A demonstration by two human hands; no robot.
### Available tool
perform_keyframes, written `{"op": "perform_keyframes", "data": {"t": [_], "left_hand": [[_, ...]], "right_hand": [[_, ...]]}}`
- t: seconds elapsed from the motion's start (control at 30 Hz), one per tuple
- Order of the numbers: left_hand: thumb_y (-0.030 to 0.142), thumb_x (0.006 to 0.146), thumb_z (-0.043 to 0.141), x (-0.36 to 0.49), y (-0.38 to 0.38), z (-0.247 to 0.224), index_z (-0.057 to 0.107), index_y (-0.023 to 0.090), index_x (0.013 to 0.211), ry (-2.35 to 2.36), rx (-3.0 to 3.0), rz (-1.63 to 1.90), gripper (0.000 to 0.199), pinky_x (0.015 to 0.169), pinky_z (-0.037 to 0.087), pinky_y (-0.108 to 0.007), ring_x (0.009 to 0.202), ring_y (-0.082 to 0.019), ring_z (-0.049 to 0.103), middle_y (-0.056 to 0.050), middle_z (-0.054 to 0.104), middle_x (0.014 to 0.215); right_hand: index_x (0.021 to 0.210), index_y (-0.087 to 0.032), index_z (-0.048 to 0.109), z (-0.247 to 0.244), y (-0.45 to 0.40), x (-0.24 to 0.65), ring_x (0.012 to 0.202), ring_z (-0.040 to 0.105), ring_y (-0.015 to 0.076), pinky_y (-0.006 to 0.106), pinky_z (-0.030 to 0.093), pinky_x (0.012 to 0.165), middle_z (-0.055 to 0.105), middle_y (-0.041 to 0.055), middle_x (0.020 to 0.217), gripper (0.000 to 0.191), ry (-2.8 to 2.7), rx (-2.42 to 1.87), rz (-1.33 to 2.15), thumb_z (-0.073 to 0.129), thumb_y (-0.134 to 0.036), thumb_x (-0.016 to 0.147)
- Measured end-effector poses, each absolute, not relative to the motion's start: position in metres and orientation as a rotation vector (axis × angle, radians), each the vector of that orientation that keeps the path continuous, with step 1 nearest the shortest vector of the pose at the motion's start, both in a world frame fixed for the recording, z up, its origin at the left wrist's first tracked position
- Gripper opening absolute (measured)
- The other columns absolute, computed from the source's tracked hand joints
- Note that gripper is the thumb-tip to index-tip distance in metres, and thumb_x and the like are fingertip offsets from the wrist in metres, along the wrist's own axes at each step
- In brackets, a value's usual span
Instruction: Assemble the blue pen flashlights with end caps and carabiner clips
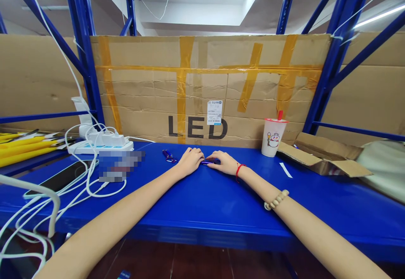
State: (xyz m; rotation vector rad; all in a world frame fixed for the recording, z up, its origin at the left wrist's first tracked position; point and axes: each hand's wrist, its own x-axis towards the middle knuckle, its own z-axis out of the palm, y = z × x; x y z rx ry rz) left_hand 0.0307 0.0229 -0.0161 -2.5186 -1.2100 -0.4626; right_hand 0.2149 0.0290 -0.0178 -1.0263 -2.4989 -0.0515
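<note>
Together, curled hands touch a slim, glossy blue piece.

Your shelf is deep glossy blue, and the slim item you hold is dark blue-violet. You wear a red string bracelet and cream beads; the cup is white (red rim, cartoon snowman print), while the brown cardboard carries amber tape strips and black letters.
</note>
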Motion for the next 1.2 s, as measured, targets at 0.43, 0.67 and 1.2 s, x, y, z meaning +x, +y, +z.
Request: {"op": "perform_keyframes", "data": {"t": [0.43,0.67,1.2], "left_hand": [[0.039,0.087,0.035,0.0311,0.0207,-0.0210,0.055,0.017,0.083,-1.211,-2.545,-0.575,0.030,0.080,0.031,-0.034,0.090,-0.019,0.050,-0.005,0.057,0.093],[0.036,0.089,0.030,0.0311,0.0223,-0.0203,0.053,0.016,0.084,-1.234,-2.544,-0.491,0.032,0.080,0.032,-0.033,0.091,-0.019,0.050,-0.006,0.057,0.094],[0.033,0.091,0.023,0.0309,0.0186,-0.0179,0.046,0.018,0.100,-1.207,-2.603,-0.616,0.029,0.081,0.030,-0.030,0.094,-0.016,0.050,-0.004,0.057,0.102]], "right_hand": [[0.088,-0.017,0.058,-0.0193,0.0345,0.2190,0.076,0.052,0.0140,0.028,0.039,0.071,0.061,0.0035,0.081,0.017,-2.411,-1.110,-0.025,0.044,-0.026,0.084],[0.083,-0.018,0.063,-0.0206,0.0344,0.2189,0.074,0.052,0.0135,0.027,0.041,0.071,0.060,0.0043,0.079,0.027,-2.479,-1.002,0.035,0.048,-0.041,0.081],[0.087,-0.018,0.050,-0.0190,0.0320,0.2182,0.064,0.050,0.0115,0.024,0.038,0.063,0.056,0.0011,0.072,0.028,-2.369,-1.120,0.136,0.025,-0.030,0.090]]}}
